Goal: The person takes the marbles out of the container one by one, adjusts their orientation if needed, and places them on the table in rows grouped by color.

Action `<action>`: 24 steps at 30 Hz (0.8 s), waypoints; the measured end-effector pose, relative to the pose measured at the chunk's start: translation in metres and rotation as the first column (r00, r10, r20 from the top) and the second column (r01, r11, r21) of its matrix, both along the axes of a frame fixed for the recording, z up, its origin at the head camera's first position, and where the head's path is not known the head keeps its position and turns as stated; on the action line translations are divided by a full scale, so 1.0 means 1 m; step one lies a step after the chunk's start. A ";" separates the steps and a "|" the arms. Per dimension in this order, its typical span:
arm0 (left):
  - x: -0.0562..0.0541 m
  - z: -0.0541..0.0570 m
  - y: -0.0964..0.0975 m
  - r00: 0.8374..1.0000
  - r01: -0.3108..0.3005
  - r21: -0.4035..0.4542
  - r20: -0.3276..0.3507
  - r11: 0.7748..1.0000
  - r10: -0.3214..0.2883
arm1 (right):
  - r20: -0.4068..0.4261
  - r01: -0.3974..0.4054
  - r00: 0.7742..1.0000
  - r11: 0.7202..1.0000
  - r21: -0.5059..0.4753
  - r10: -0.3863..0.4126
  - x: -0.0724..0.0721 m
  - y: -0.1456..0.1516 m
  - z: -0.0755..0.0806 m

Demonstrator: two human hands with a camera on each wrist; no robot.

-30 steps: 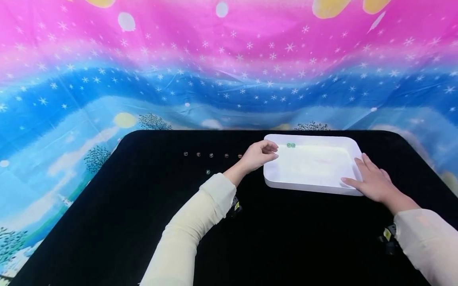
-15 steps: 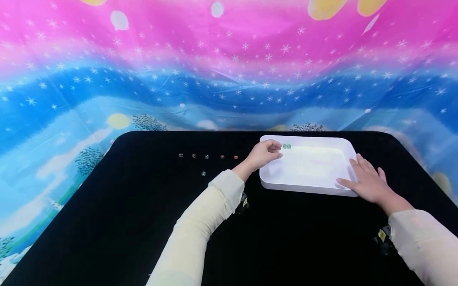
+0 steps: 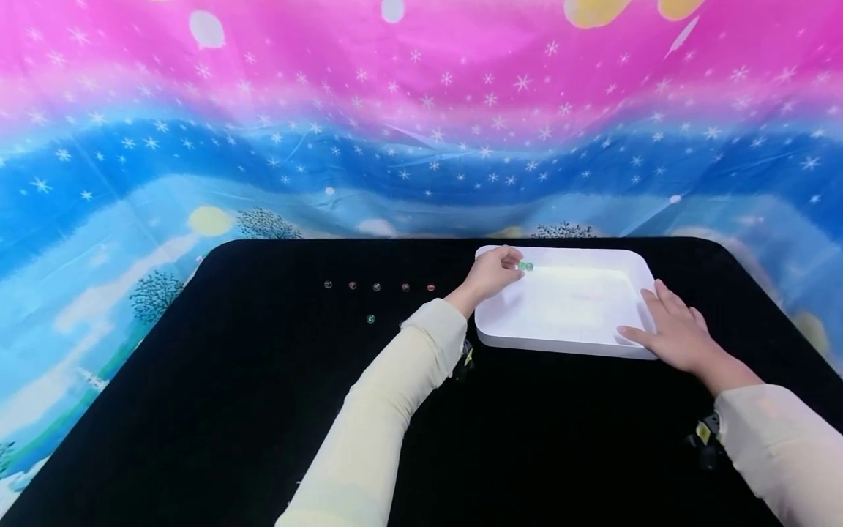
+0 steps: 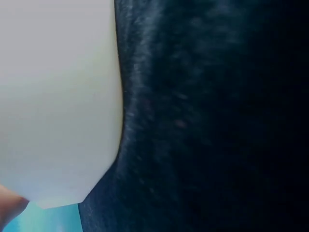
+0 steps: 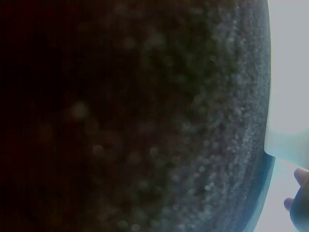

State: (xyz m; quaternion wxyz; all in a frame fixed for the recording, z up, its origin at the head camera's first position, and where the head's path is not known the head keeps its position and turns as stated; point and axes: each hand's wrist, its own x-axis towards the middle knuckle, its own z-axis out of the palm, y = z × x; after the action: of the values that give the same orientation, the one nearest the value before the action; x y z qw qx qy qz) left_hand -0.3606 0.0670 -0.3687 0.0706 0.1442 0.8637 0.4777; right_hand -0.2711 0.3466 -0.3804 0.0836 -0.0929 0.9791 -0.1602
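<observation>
A white rectangular tray point(image 3: 566, 345) stands on the black table, right of centre. Inside, along its far left part, two small green glass marbles point(image 3: 530, 267) lie side by side. My left hand point(image 3: 489, 274) reaches over the tray's left rim, fingers bent, fingertips and thumb right at the left-hand marble; whether they pinch anything is too small to tell. On the tray's right side rests my right hand point(image 3: 680, 331), fingers fairly straight and thumb over the inner edge. Both wrist views mostly show black cloth and the tray's wall point(image 4: 58, 96), with only bits of the hands.
Left of the tray, a row of several small marbles point(image 3: 377, 287) lies on the black tablecloth point(image 3: 197, 395). Nearer me sits a green marble point(image 3: 371, 319), with another partly behind the left sleeve point(image 3: 421, 366). A printed pink and blue curtain point(image 3: 421, 132) hangs behind the table.
My left hand has moved right and farther over the tray, up to the green marbles. The right hand stays on the tray's right side. The whole head view has shifted slightly.
</observation>
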 end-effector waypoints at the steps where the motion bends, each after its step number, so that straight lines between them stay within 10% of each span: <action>1: -0.002 0.000 0.002 1.000 -0.006 -0.008 -0.005 1.000 0.005 | -0.001 0.000 1.000 1.000 -0.001 0.000 0.000 0.000 0.000; 24: -0.026 -0.008 0.020 0.997 -0.070 -0.236 -0.035 0.969 0.064 | 0.015 -0.002 1.000 1.000 -0.021 0.003 0.001 0.000 0.001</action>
State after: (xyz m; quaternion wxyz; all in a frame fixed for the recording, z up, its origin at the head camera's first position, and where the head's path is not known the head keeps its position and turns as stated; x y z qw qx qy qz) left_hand -0.3864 0.0873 -0.3763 0.0594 0.1121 0.9199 0.3712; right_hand -0.2704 0.3462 -0.3791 0.0902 -0.0937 0.9766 -0.1710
